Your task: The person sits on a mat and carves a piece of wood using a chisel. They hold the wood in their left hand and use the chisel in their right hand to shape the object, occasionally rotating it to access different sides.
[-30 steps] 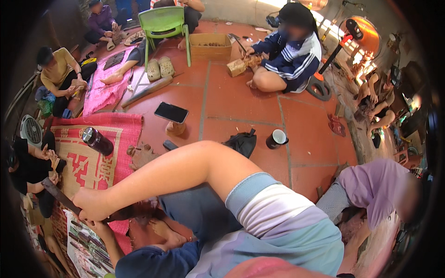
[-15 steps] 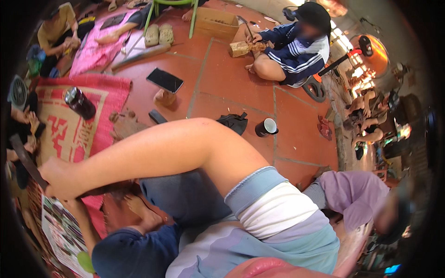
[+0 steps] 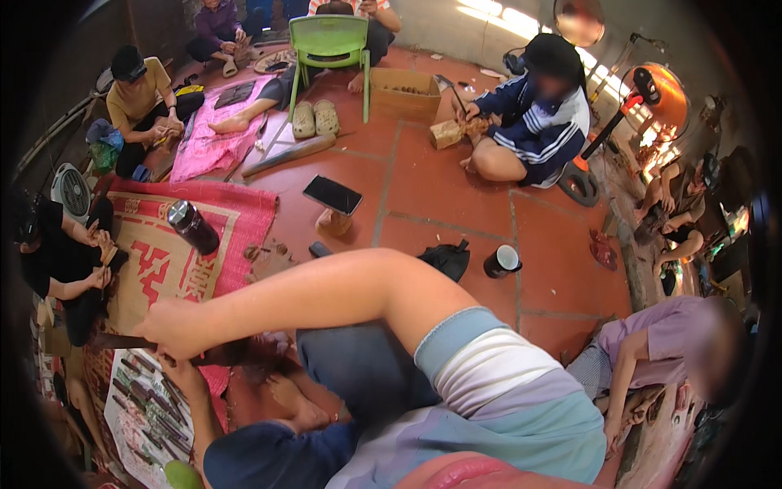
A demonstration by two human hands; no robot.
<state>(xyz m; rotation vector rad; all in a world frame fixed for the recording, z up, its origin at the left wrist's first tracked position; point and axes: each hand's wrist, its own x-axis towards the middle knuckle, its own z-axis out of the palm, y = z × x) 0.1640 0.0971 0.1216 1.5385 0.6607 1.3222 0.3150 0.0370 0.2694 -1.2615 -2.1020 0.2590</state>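
My right arm reaches across to the left. My right hand is closed around a long dark brown piece, whose end sticks out past the fist; its kind is unclear. Just below it, my left hand comes up close against the right, its fingers mostly hidden. A dark brown wooden-looking piece shows under my right forearm, partly covered. Beside my left forearm, several dark-handled chisel-like tools lie on a printed sheet.
A red-bordered mat with a dark flask lies ahead. On the tile floor are a propped phone, a black bag and a mug. A seated person works wood; others sit left and right. A green chair stands far off.
The view has shifted, so the scene sits lower and further right, showing more of the people on the left and the tools. The dark piece in my right hand has swung lower.
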